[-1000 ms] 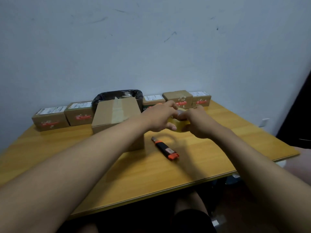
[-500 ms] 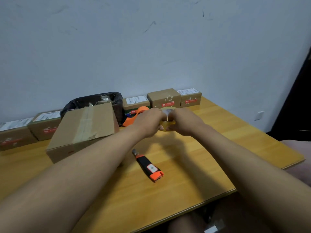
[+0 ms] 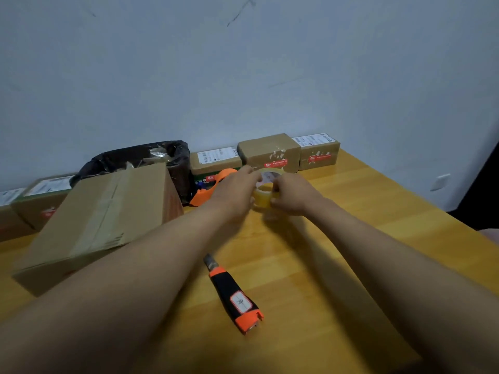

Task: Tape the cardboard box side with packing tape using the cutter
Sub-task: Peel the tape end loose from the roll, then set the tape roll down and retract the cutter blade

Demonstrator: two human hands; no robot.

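A roll of yellowish clear packing tape (image 3: 265, 194) is held upright above the table between both hands. My left hand (image 3: 234, 192) grips its left side and my right hand (image 3: 291, 195) grips its right side, fingers over the rim. A black and orange utility cutter (image 3: 232, 294) lies on the wooden table (image 3: 364, 255) below my hands, blade end pointing away from me. The big cardboard box (image 3: 100, 220), with a strip of tape down its top, rests tilted at the left, partly behind my left forearm.
An orange tape dispenser (image 3: 208, 190) lies behind my left hand. A black-bagged bin (image 3: 151, 160) stands behind the big box. Several small labelled parcels (image 3: 270, 152) line the wall. The table's right edge drops off near a dark doorway (image 3: 486, 184).
My hands have lifted the tape roll slightly and turned it so its open core faces me. The view has shifted down and left, so the box and cutter sit lower in frame.
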